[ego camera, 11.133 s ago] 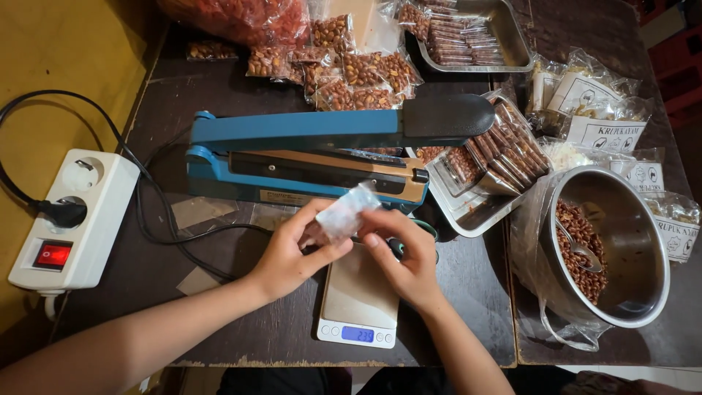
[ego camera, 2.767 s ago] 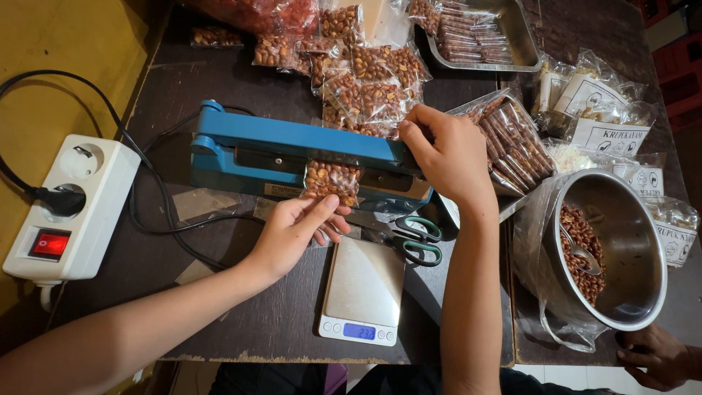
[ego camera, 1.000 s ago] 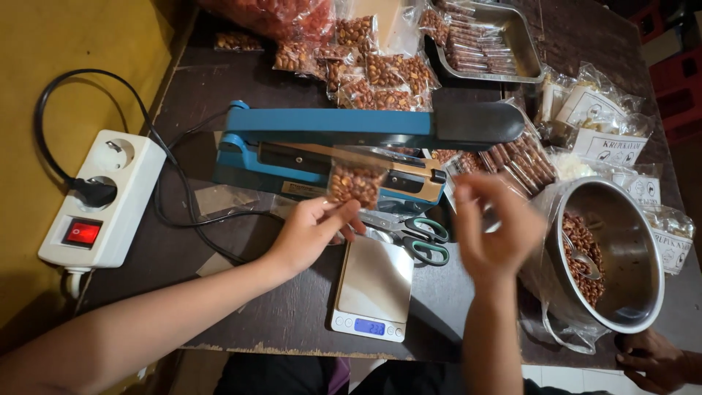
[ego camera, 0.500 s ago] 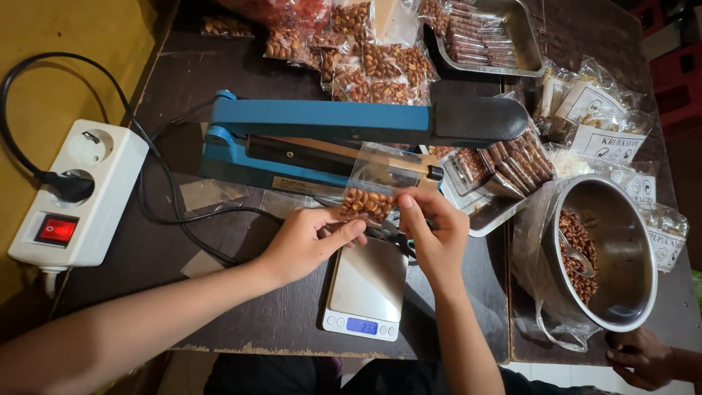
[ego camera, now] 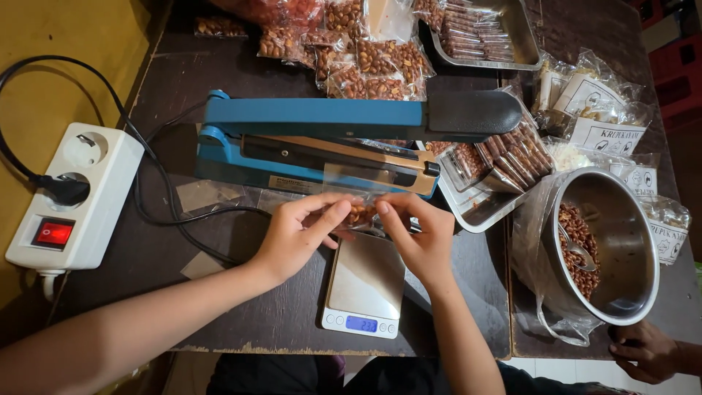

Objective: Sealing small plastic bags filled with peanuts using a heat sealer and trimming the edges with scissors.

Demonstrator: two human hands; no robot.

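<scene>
Fingers point(ego camera: 333, 216) of both hands pinch peanut bag point(ego camera: 358, 212)

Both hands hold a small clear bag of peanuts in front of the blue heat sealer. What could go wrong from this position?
The small clear bag of peanuts hangs between left hand and right hand, above the scale; if its top is open and it tilts, nuts may spill. The fingertips sit near the blue heat sealer; its bar may be hot and its raised arm could pinch them. The black cable by the left wrist could snag.
</scene>
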